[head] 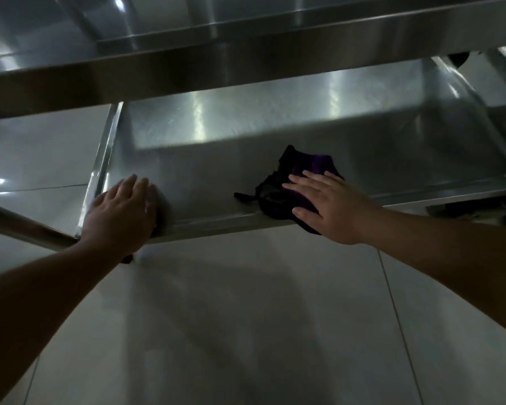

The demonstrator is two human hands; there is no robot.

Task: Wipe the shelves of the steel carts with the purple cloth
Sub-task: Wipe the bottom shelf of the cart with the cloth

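Lower shelf (216, 176) of the steel cart: the right hand (330, 206), fingers flat, is pressing the purple cloth (278, 197) at the front lip; the left hand (123, 211), fingers straight, is bracing the front-left corner. Overlapping strokes with even pressure should be reaching the corners.

We see the lower shelf (216, 159) as brushed steel, smooth with a dull sheen and faint streaks. The upper shelf (246, 57) shows the same satin metal. The purple cloth (298, 176) looks soft, matt and crumpled. The floor tiles (246, 317) are pale, smooth and glossy.
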